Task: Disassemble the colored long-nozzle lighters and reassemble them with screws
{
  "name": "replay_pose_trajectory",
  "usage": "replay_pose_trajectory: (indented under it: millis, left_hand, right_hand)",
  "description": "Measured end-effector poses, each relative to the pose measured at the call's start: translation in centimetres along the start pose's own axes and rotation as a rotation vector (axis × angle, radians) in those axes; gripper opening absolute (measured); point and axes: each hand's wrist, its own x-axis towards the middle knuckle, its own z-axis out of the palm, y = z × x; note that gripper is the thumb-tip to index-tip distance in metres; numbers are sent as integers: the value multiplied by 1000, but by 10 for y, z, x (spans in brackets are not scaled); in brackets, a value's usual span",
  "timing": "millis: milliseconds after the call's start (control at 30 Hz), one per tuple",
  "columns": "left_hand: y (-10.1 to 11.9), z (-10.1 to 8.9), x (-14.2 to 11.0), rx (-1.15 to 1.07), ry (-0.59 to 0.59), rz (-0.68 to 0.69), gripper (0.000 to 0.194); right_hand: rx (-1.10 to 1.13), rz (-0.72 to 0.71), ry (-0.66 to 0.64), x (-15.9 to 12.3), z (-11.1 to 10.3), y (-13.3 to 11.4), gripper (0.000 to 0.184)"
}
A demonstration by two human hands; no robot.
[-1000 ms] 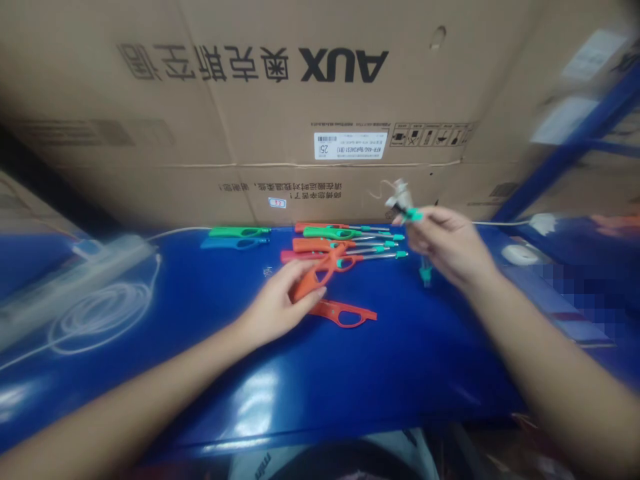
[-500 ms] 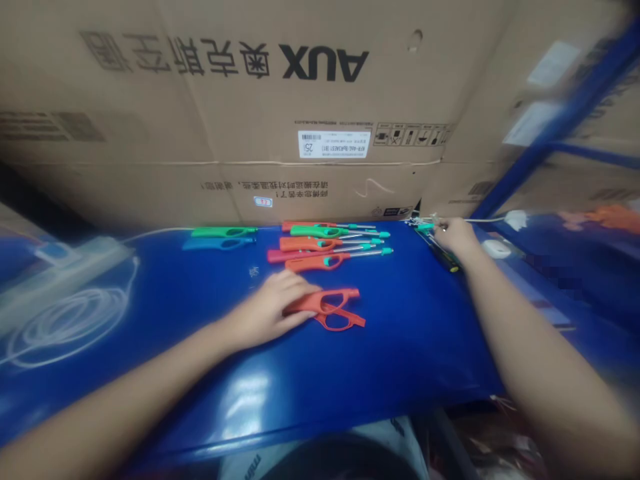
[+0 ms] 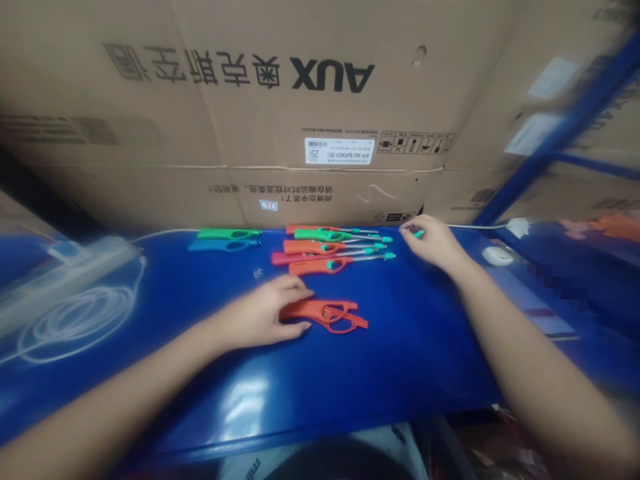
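My left hand [image 3: 267, 313] rests on the blue tabletop, thumb and fingers apart around the handle end of an orange lighter casing [image 3: 307, 309]. A second orange casing piece [image 3: 345, 328] lies partly under it, their trigger loops overlapping. Farther right, near the back edge, my right hand [image 3: 433, 243] is closed with a small turquoise piece [image 3: 419, 234] at its fingertips; its exact kind is too small to make out. Between and behind the hands lie several long-necked lighters, among them an orange one [image 3: 315, 267] and a green one [image 3: 320, 235], with metal tubes and turquoise tips.
Green [image 3: 220, 234] and blue [image 3: 215, 246] lighter casings lie at the back left. A power strip [image 3: 75, 283] and coiled white cable [image 3: 80, 327] are farther left. A cardboard wall [image 3: 225, 133] closes off the back; a blue metal post [image 3: 555, 127] slants at right.
My right hand has moved left from the small tools at the back, carrying a turquoise piece. My left fingers have spread and drawn back a little; the orange pieces now overlap more closely.
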Motion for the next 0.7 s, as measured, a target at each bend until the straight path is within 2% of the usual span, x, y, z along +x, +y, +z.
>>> replay_pose_trajectory:
  millis: [33, 100, 133, 167, 267, 367, 567, 700]
  left_hand:
    - [1, -3, -1, 6, -14, -5, 47]
    - [3, -9, -2, 13, -47, -17, 37]
    - [3, -11, -2, 17, -60, -22, 33]
    - [4, -12, -2, 20, -68, -22, 30]
    - [5, -12, -1, 31, -65, 5, 31]
    - [5, -9, -1, 45, -54, 25, 28]
    - [3, -7, 0, 89, -46, -23, 32]
    - [4, -8, 2, 104, -42, -23, 28]
  right_hand:
    - [59, -116, -56, -7, 0, -14, 19]
    - [263, -449, -243, -25, 1, -42, 20]
    - [315, -548, -359, -35, 3, -55, 21]
    - [336, -589, -436, -45, 4, -67, 22]
    - [246, -662, -591, -68, 9, -93, 24]
    - [128, -671, -606, -76, 10, -103, 20]
    - [123, -711, -555, -66, 3, -92, 27]
    - [141, -733, -586, -65, 1, -87, 33]
